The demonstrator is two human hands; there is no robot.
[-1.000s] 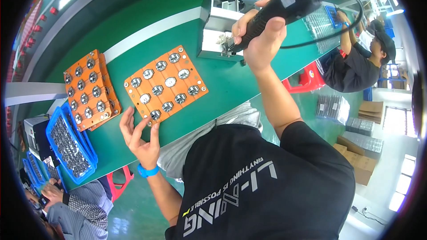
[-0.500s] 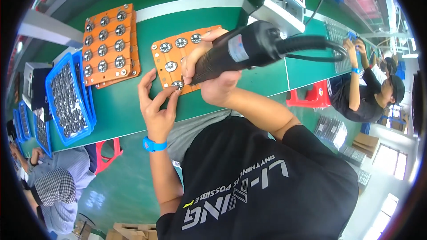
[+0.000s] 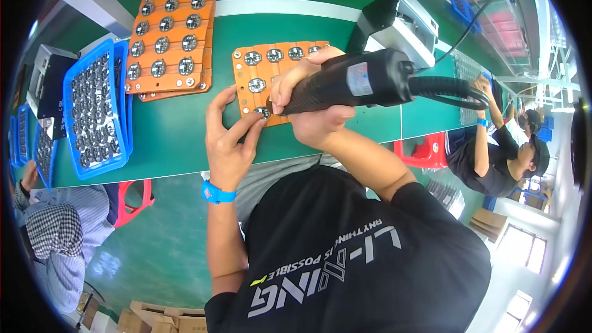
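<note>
An orange plate [image 3: 244, 73] lies on the green table in front of me, with small round circuit boards [image 3: 275, 55] set in rows on it. My right hand [image 3: 316, 95] is wrapped round a thick black corded electric screwdriver [image 3: 351, 80], whose body slants down to the left over the plate. Its tip and part of the plate are hidden behind my fingers. My left hand [image 3: 233, 142] pinches a round circuit board [image 3: 263, 113] at the plate's near left corner, close to the tool's low end. A blue band circles my left wrist.
At the left, stacked orange plates [image 3: 177, 44] carry more round boards. Beside them stand blue trays [image 3: 126, 117] filled with round parts. A grey-and-black device [image 3: 404, 31] sits at the far right, a red stool [image 3: 428, 153] beyond my right arm. Co-workers sit on both sides.
The view has shifted, so the plates and trays stand a little differently in the picture. Both hands stay at the same corner of the plate, the left still pinching the round board.
</note>
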